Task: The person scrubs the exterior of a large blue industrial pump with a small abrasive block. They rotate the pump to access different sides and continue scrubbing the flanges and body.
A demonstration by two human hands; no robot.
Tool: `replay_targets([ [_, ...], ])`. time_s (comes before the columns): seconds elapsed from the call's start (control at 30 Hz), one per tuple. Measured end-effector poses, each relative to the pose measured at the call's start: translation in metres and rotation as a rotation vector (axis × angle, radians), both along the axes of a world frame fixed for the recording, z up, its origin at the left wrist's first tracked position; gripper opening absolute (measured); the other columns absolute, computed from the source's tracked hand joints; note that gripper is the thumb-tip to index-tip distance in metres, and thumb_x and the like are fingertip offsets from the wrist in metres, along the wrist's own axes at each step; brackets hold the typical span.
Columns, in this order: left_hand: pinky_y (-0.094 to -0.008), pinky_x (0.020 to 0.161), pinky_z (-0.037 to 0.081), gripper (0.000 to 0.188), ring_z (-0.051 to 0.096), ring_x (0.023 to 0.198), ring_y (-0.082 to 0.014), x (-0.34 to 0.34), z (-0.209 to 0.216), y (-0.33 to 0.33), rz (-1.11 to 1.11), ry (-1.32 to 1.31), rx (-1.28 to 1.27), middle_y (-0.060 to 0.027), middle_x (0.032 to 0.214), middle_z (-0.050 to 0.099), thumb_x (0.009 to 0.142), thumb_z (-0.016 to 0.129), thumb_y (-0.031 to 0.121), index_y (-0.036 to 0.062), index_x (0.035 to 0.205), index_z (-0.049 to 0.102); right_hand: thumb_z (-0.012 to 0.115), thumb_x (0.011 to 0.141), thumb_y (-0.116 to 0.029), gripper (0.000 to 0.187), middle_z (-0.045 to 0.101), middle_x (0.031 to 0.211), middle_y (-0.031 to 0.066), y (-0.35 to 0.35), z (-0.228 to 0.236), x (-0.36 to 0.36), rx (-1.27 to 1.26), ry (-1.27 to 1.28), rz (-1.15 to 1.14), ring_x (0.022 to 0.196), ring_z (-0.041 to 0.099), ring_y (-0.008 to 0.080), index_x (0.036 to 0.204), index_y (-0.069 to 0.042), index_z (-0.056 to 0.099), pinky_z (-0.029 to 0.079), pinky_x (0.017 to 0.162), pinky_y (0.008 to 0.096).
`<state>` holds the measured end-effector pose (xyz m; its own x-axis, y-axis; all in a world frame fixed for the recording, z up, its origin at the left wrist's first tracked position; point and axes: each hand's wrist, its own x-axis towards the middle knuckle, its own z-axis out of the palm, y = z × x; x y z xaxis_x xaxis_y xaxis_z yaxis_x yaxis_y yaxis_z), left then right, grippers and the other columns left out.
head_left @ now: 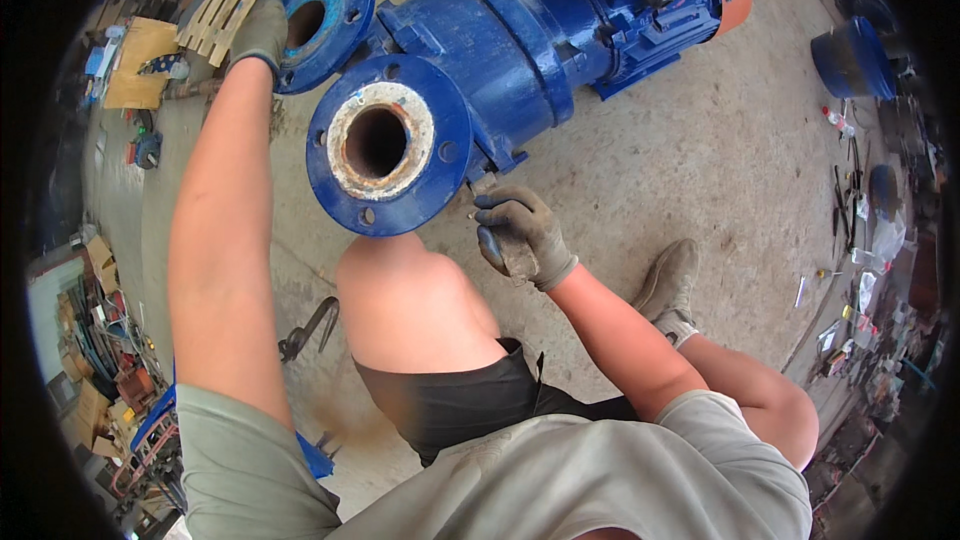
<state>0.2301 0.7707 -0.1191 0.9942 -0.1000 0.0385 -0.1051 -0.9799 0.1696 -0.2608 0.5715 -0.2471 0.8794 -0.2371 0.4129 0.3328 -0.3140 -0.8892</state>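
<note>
Crouching on the concrete floor (700,170), person braces the left hand (262,32) on the rear flange (322,25) of the blue pump (520,40). Right hand (522,235), gloved, is curled shut on a small dark tool (can't tell which) just below the front flange (390,145), near its lower bolt hole. My read: keep the left hand steady and the tool square to the bolt.

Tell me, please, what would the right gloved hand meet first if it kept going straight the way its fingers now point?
Most likely the near blue flange of the pump: the right hand points up-left at its lower right rim, very close by. Depth is unclear, so it may already touch.
</note>
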Motion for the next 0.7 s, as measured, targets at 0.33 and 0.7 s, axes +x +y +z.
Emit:
replay_targets([
  [0.33, -0.0563, 0.127, 0.039, 0.065, 0.052, 0.151, -0.0488, 0.001, -0.01, 0.0, -0.117, -0.115, -0.026, -0.0299, 0.161, 0.057, 0.11, 0.029, 0.044, 0.0077, 0.151, 0.065, 0.087, 0.078, -0.007, 0.028, 0.075, 0.124, 0.0133, 0.012, 0.012, -0.011, -0.03, 0.128, -0.094, 0.11, 0.076, 0.0308, 0.102, -0.01, 0.074, 0.064, 0.091, 0.0404],
  [0.7, -0.057, 0.124, 0.041, 0.067, 0.054, 0.148, -0.0494, 0.021, -0.023, 0.006, -0.013, -0.063, -0.015, -0.0319, 0.159, 0.057, 0.116, 0.023, 0.048, 0.0069, 0.15, 0.063, 0.087, 0.079, -0.008, 0.028, 0.075, 0.125, 0.0132, 0.014, 0.006, -0.008, -0.031, 0.132, -0.128, 0.109, 0.077, 0.0317, 0.103, -0.011, 0.074, 0.065, 0.089, 0.0423],
])
